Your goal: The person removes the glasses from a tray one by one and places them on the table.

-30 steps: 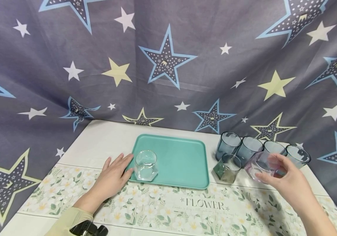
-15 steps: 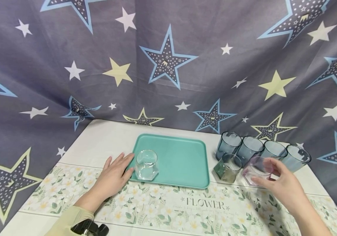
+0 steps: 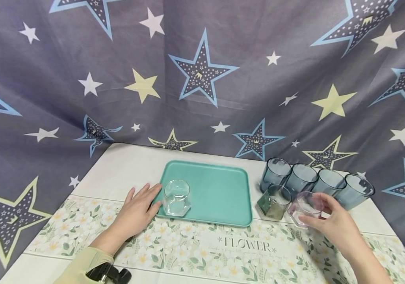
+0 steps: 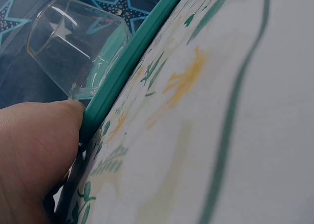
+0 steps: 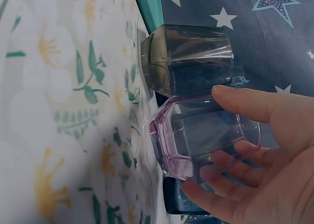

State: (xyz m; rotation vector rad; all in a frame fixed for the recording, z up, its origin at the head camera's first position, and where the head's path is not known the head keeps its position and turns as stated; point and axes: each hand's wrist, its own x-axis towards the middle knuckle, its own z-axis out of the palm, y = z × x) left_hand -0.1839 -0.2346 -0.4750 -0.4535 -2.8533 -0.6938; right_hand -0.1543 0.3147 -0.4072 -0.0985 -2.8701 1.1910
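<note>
My right hand [image 3: 333, 225] holds a pink-tinted faceted glass [image 5: 181, 140] by its side, thumb on one side and fingers on the other. Beside that glass stands a smoky grey one [image 3: 277, 205]. My left hand [image 3: 135, 215] rests at the left edge of a teal tray [image 3: 216, 189], fingers fairly straight, with the thumb at the rim. A clear glass [image 3: 177, 199] with an angular base stands on the tray's left part, close to the left thumb [image 4: 68, 113].
Several blue tumblers [image 3: 277, 173] stand in a row behind the grey and pink glasses. A floral cloth [image 3: 188, 256] covers the table. A star-patterned curtain [image 3: 202, 118] hangs along the table's back edge.
My right hand has brought the pink glass slightly left and toward me, away from the blue tumblers and close to the grey glass. The left hand stays at the tray.
</note>
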